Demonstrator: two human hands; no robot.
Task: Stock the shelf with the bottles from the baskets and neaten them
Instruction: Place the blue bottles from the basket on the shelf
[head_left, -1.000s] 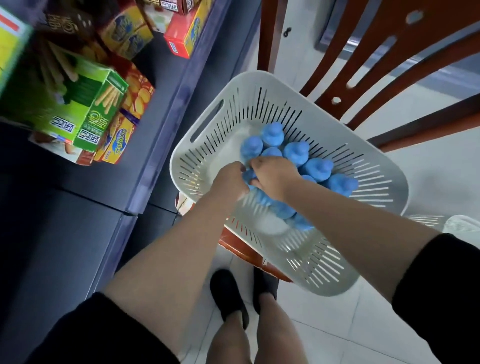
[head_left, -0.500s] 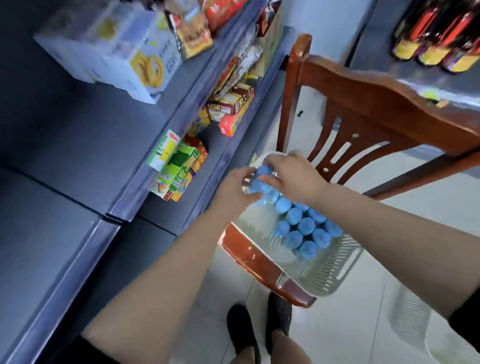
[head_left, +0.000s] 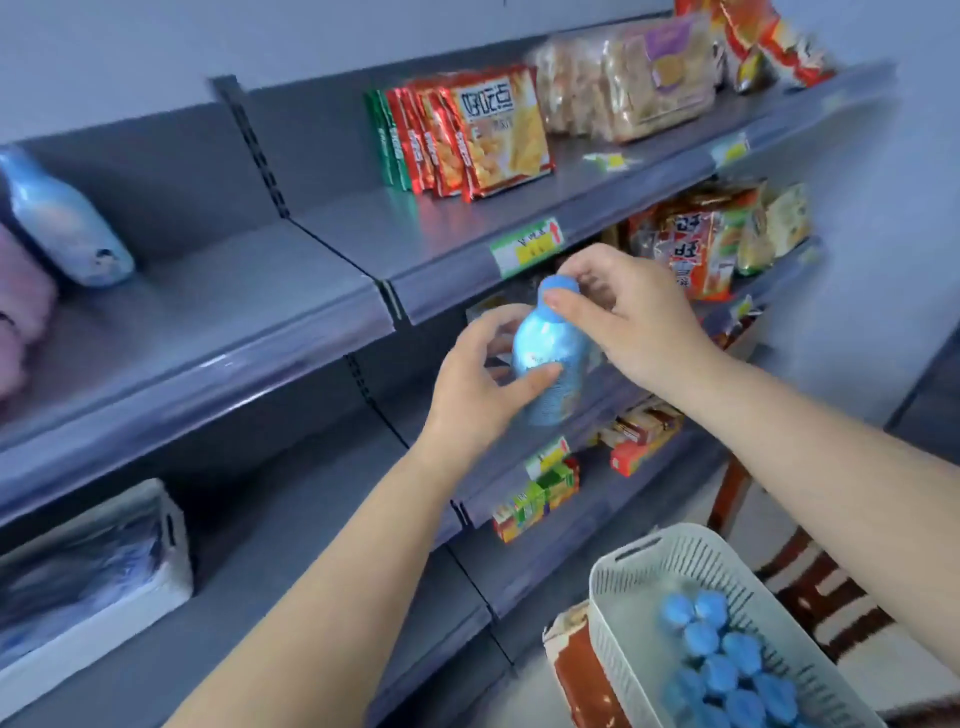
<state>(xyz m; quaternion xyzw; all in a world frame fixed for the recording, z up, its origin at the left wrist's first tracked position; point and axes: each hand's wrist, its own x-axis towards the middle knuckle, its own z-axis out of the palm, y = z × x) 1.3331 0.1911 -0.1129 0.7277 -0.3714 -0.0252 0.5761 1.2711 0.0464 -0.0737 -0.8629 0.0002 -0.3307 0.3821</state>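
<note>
I hold a light-blue plastic bottle with a blue cap (head_left: 548, 358) upright in front of the grey metal shelf (head_left: 291, 332): my left hand (head_left: 480, 387) wraps its body, my right hand (head_left: 631, 317) pinches its cap. Behind it the shelf edge carries a green-and-yellow price tag (head_left: 527, 247). Red snack packets (head_left: 467, 132) stand above. A similar blue bottle (head_left: 65, 221), blurred, leans at far left. Below right, the white slotted plastic basket (head_left: 649, 577) holds more blue-capped bottles (head_left: 727, 660).
</note>
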